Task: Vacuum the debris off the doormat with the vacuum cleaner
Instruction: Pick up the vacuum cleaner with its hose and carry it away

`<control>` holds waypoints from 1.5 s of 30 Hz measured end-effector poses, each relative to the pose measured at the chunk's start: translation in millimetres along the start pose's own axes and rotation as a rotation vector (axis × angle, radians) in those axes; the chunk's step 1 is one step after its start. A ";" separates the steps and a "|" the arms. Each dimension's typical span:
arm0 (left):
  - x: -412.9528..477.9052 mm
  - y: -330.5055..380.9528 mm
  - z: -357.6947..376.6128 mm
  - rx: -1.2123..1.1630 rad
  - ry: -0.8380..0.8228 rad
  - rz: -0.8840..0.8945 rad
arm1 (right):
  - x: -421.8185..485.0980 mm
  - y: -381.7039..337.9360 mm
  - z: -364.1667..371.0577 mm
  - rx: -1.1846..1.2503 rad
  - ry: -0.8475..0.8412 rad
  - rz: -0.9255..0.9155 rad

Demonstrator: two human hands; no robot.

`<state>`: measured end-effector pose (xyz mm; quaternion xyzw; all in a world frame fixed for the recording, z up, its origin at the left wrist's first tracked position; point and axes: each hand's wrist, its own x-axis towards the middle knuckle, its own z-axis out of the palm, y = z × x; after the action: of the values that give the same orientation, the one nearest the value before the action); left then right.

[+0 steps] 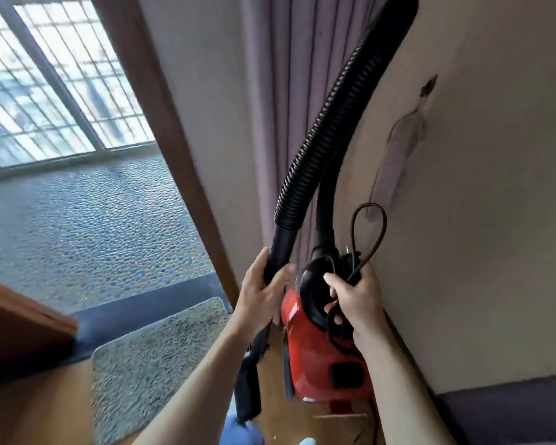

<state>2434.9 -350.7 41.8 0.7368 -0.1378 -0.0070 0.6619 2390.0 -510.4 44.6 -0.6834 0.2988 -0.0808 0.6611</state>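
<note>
A small red vacuum cleaner (321, 354) with a black top hangs in the air beside the wall. My right hand (355, 298) grips its black handle together with a looped power cord (366, 232). My left hand (264, 293) is closed around the rigid end of the black ribbed hose (331, 123), which arches up out of the frame. A dark nozzle (249, 390) points down below my left hand. The shaggy grey doormat (154, 361) lies on the wooden floor to the lower left, by the threshold. Debris on it is too small to make out.
A brown door frame (174, 149) and a mauve curtain (270, 123) stand just left of the vacuum. Beyond the dark threshold (148, 306) lies a pebbled floor under a barred window. A wooden door edge (20, 322) juts in at the left. A beige wall (479, 220) runs along the right.
</note>
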 end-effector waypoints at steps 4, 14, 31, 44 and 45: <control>-26.0 4.3 -29.3 -0.012 0.068 -0.020 | -12.2 0.1 26.2 -0.025 -0.102 0.029; -80.8 2.5 -132.6 -0.038 0.244 -0.046 | -71.1 -0.8 119.3 -0.084 -0.294 -0.005; -218.6 -16.5 -401.4 0.002 0.598 -0.053 | -240.3 40.5 349.9 -0.316 -0.606 -0.163; -348.5 -14.3 -547.1 0.091 1.059 -0.016 | -370.7 55.9 517.1 -0.432 -1.071 -0.248; -354.8 -14.5 -555.3 0.094 1.095 -0.018 | -378.9 56.7 528.8 -0.430 -1.108 -0.253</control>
<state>2203.3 266.3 35.4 0.6626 0.2329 0.3781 0.6031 2334.0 140.2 38.8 -0.7723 -0.1634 0.2711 0.5508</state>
